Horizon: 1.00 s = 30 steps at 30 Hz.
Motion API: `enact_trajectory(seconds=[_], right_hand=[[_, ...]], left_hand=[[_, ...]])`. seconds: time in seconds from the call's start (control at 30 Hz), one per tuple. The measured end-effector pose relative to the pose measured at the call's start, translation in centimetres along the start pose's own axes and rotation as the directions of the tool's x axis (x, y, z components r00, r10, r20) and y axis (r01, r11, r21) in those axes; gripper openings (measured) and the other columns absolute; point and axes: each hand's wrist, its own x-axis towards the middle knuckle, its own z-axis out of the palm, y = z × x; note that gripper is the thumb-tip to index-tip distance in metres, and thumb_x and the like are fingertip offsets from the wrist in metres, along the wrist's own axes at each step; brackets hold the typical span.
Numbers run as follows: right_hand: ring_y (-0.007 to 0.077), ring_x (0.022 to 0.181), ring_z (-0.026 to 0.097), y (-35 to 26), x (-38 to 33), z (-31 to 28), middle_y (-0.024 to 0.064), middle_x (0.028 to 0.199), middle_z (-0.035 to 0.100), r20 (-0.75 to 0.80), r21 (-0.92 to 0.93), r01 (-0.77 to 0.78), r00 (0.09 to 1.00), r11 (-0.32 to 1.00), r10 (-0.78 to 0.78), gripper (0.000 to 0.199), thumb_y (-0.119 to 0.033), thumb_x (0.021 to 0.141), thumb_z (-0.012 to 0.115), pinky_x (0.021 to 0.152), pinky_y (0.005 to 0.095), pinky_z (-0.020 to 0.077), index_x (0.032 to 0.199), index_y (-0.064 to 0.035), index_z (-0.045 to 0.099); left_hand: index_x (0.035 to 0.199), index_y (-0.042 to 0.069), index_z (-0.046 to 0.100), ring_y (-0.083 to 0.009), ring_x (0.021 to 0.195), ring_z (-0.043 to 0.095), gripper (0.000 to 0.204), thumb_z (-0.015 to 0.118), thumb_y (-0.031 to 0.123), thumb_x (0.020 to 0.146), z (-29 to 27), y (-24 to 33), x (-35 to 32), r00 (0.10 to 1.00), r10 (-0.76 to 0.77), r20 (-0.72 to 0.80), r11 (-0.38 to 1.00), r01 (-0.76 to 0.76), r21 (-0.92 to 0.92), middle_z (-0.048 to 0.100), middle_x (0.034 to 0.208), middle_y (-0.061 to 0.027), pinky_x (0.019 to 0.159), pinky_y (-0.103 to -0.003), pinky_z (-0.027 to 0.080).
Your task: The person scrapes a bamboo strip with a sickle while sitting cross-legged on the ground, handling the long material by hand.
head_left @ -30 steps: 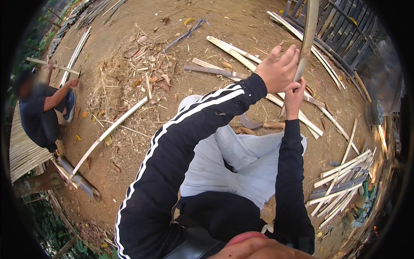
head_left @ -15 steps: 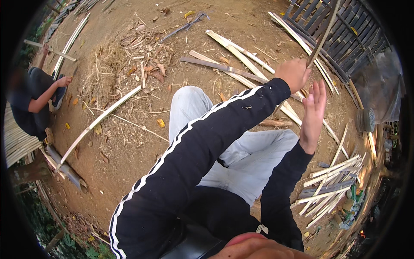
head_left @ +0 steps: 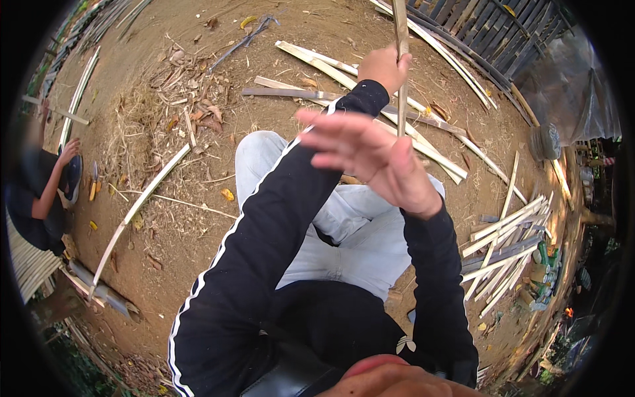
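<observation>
My left hand is closed around a long, narrow bamboo strip, held out in front of me over the ground. The strip runs nearly straight up and down in the picture, and its upper end leaves the frame. My right hand is raised nearer to me, in front of my left sleeve, its fingers spread and slightly blurred. Nothing is in that palm. Beneath the left hand, several split bamboo strips lie crossed on the soil. A darker strip lies among them.
Several cut bamboo pieces are heaped at my right. A bamboo fence panel leans at the far right. On the left a co-worker crouches by a knife on the ground. A curved strip and dry leaf litter lie between us.
My left hand and the strip have shifted left and away, and the strip stands straighter. My right hand has swung left across my left arm. The co-worker's knife has left their hand.
</observation>
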Motion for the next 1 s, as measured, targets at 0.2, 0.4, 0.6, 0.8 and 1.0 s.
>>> enact_trajectory(seconds=[0.2, 0.4, 0.6, 0.8, 1.0], right_hand=[[0.0279, 0.122, 0.049, 1.2, 2.9, -6.4, 0.0241, 0.134, 0.045, -0.543, -0.355, -0.141, 0.836, 0.924, -0.081, 0.064, -0.049, 0.099, 0.038, 0.1, 0.0363, 0.041, 0.132, 0.0058, 0.038], [0.0249, 0.134, 0.034, 2.8, 4.7, 1.0, 0.0163, 0.149, 0.029, 0.517, 0.004, -0.272, 0.824, 0.962, 0.231, 0.073, -0.061, 0.096, 0.028, 0.105, 0.0368, 0.0356, 0.127, 0.0004, 0.052], [0.0291, 0.13, 0.041, 2.5, 8.2, 0.6, 0.0157, 0.139, 0.044, 0.097, -0.934, 0.196, 0.944, 0.299, -0.315, 0.048, -0.04, 0.097, 0.047, 0.106, 0.0468, 0.0306, 0.128, -0.0044, 0.05], [0.0282, 0.127, 0.046, 3.2, 3.5, -3.4, 0.0207, 0.142, 0.039, 0.131, -0.214, -0.287, 0.939, 0.934, 0.318, 0.067, -0.054, 0.093, 0.047, 0.103, 0.0367, 0.0395, 0.13, 0.0017, 0.046], [0.0157, 0.111, 0.053, 4.2, -3.4, -10.9, 0.0049, 0.123, 0.055, -0.356, -0.437, -0.353, 0.912, 0.827, 0.202, 0.033, -0.024, 0.099, 0.045, 0.097, 0.0321, 0.0398, 0.125, -0.0042, 0.051]], left_hand=[[0.088, 0.005, 0.065, -0.0379, 0.073, 0.064, 0.037, 0.057, 0.042, 0.087, -0.6, -1.5, -1.6, 1.0, 0.005, -0.03, 0.995, -0.008, -0.099, 0.066, 0.075, -0.0188, 0.066, -0.047, 0.05], [0.085, 0.006, 0.067, -0.0371, 0.069, 0.064, 0.036, 0.061, 0.041, 0.086, -1.6, -2.7, -1.2, 0.986, -0.128, -0.107, 0.986, 0.115, -0.124, 0.066, 0.07, -0.0168, 0.063, -0.044, 0.05], [0.095, 0.005, 0.064, -0.0389, 0.077, 0.063, 0.026, 0.059, 0.03, 0.088, 0.5, -5.6, -2.9, 0.944, -0.126, -0.305, 0.901, -0.02, -0.433, 0.065, 0.079, -0.0205, 0.07, -0.046, 0.05], [0.089, 0.004, 0.064, -0.0391, 0.074, 0.063, 0.024, 0.061, 0.028, 0.086, -3.1, -1.3, -3.8, 0.993, -0.118, -0.018, 0.953, 0.108, -0.282, 0.064, 0.076, -0.02, 0.069, -0.047, 0.049], [0.084, 0.002, 0.067, -0.0085, 0.055, 0.057, 0.033, 0.064, 0.034, 0.089, -3.4, -10.8, -4.8, 0.966, -0.208, 0.153, 0.788, 0.258, -0.559, 0.064, 0.067, -0.0029, 0.051, -0.027, 0.048]])
